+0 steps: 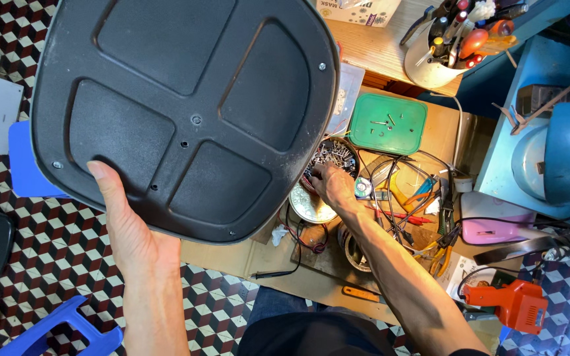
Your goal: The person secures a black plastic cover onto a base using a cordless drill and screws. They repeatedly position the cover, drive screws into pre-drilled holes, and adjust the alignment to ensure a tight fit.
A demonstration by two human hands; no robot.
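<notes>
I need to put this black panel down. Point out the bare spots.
Bare cardboard lies under the black panel, left of the probe wire. More shows right of the green lid. Around the right hand at the screw tin, wires and pliers crowd everything.

White printed box (357, 11) at top edge

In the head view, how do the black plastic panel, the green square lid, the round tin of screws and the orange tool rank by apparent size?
1. Black plastic panel, though it is nearest the camera.
2. Green square lid.
3. Orange tool and round tin of screws: too alike, and the tin is partly hidden.
</notes>
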